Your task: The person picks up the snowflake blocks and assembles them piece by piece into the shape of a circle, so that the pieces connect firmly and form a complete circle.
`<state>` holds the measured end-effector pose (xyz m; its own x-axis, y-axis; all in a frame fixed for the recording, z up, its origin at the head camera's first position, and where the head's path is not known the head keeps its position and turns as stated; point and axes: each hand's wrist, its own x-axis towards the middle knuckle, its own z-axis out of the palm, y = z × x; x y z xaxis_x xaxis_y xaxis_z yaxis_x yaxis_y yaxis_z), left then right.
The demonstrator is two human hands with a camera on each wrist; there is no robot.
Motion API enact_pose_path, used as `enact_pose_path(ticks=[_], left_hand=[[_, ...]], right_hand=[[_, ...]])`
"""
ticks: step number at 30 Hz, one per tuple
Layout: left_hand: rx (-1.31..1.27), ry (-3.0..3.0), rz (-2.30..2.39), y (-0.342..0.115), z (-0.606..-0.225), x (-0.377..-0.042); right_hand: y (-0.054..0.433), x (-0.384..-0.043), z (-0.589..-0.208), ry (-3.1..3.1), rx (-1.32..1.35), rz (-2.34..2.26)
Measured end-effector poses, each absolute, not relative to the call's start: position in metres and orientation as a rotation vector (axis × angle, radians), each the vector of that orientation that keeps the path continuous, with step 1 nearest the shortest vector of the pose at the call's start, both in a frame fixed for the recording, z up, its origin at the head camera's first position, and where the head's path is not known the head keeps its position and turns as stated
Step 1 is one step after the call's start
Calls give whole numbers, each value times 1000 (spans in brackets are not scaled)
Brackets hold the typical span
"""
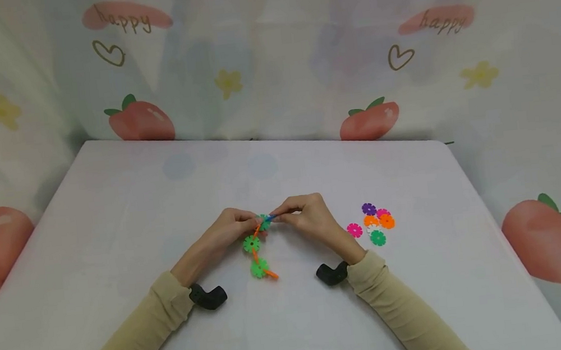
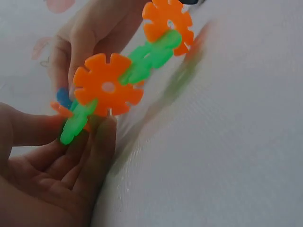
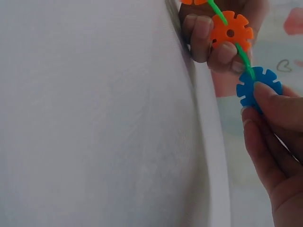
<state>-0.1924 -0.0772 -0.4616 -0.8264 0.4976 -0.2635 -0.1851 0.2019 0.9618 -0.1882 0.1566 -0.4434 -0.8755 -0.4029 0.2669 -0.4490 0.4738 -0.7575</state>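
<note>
A chain of notched interlocking plastic discs, green and orange by turns, hangs down from my left hand (image 1: 226, 228). Thumb and fingers of that hand pinch the chain's upper end, around a green disc (image 2: 77, 124) beside an orange disc (image 2: 104, 70). My right hand (image 1: 311, 215) pinches a blue disc (image 3: 245, 91) between thumb and fingers. In the right wrist view, the blue disc's edge meets the green end disc (image 3: 244, 56); how deep the notches sit cannot be told. The lower green disc (image 1: 258, 268) hangs toward the table.
Right of my right hand, several loose discs lie on the white table (image 1: 175, 343), among them a purple disc (image 1: 369, 209), a pink disc (image 1: 354, 230) and a green disc (image 1: 378, 238). A printed curtain (image 1: 279, 57) stands behind the table's far edge.
</note>
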Motion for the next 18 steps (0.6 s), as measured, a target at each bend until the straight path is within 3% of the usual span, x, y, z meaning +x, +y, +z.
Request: enact_pose_path(ticks=[12,18], left_hand=[[393,1907,1589,-80,-463,-194],[325,1926,1613,-77,-460,-194]], right_hand=[[159,-187,-440,-2785,806,1555],[162,-187,-437,-2777,864,1584]])
